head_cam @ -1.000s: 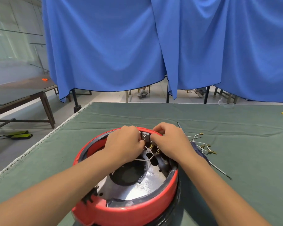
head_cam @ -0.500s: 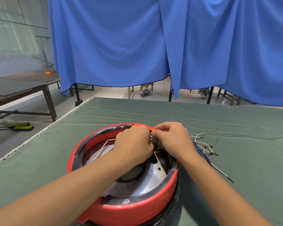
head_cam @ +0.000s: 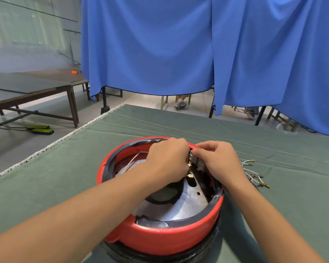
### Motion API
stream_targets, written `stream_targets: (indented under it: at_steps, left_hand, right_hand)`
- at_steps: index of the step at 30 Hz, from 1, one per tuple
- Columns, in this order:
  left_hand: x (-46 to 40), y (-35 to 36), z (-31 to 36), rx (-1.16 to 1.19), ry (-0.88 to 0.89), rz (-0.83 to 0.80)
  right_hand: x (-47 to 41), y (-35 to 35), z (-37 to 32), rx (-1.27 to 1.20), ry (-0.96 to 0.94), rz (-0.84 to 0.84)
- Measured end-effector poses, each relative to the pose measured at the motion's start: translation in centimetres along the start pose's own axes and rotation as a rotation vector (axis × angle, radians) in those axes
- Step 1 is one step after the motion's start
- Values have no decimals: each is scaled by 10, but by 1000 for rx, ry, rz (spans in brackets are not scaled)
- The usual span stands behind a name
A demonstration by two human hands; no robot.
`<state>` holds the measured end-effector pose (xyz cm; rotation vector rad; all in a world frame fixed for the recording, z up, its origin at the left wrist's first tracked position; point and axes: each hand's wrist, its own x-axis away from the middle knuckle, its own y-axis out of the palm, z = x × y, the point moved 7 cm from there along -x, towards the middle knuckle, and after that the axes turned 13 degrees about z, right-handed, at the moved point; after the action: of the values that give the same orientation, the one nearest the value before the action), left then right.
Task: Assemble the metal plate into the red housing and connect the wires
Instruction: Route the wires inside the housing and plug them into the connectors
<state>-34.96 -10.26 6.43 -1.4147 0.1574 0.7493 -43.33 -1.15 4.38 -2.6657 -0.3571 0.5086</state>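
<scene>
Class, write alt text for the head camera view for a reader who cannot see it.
Two bare hands, left hand and right hand, grip a small terminal block at the far rim of a red housing with a metal plate inside. Loose white wires lie on the green cloth to its right.

Glossy red plastic housing (head_cam: 165, 238), matt metal plate (head_cam: 180, 207)

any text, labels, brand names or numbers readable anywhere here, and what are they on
None can be read.
Red housing: plain, no print or label shows.
Metal plate: bare, no markings visible.
Terminal block held between the left hand and right hand: too small and covered to tell whether it bears any marking.
Loose wires on the green cloth: no tags.
Blue curtain: plain.
</scene>
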Motion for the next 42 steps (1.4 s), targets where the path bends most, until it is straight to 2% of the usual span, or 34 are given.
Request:
stream_targets:
  at_steps: [15,28,42]
  left_hand:
    - [-1,-1,3,-27,-30,23]
    - [1,3,8,-53,22,33]
    - [-3,7,-2,62,-57,28]
  right_hand:
    - [0,0,0,-2,-16,1]
    - [0,-4,-3,44,-51,29]
    - [4,-7,-7,85,-68,47]
